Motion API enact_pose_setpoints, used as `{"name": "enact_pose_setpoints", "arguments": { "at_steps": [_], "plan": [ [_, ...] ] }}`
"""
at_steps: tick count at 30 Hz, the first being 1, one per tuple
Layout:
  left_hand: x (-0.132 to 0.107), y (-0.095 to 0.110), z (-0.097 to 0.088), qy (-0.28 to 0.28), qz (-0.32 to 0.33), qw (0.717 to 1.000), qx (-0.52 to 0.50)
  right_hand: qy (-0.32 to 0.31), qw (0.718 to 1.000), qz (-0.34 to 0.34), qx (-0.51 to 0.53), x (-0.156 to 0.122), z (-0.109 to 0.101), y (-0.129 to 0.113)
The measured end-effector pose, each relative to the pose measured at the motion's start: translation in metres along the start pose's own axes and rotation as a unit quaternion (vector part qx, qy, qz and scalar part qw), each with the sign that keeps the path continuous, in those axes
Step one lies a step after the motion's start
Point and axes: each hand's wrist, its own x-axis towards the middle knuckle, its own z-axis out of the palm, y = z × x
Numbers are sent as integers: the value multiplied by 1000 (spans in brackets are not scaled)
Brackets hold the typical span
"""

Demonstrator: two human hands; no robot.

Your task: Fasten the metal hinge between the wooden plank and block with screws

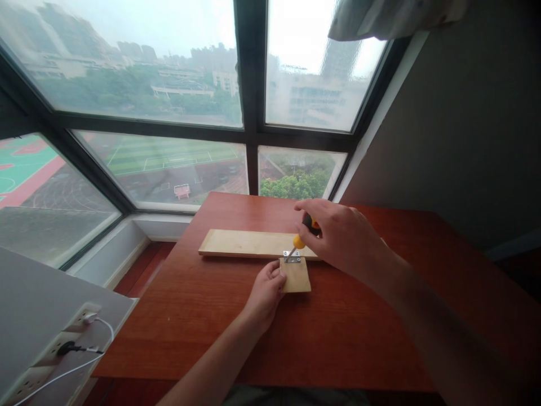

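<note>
My right hand (333,228) is closed around the black and yellow handle of a screwdriver (300,241). The screwdriver slants down to the left, its tip at a small metal hinge (291,257). That hinge spans the joint between a long pale wooden board (240,243) and a small square wooden piece (298,276). With thumb and fingers, my left hand (270,287) grips the left edge of the small piece. Part of the long board's right end is hidden behind my right hand. Whether the tip sits in a screw is too small to tell.
The boards lie on a reddish-brown wooden table (190,327). Large windows with dark frames (251,132) rise behind its far edge. At the lower left, wall sockets (54,347) hold a black plug and a white cable (71,372).
</note>
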Motion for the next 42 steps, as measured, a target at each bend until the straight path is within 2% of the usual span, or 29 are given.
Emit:
{"name": "enact_pose_setpoints", "arguments": {
  "at_steps": [22,32,42],
  "plan": [
    [0,0,2,11,7,1000,20,14,999,-24,24,0,2,1],
    [1,1,6,44,-1,999,28,18,999,-18,42,3,4,4],
    [3,-1,5,32,7,999,19,9,1000,-10,15,4,3,4]
  ]
}}
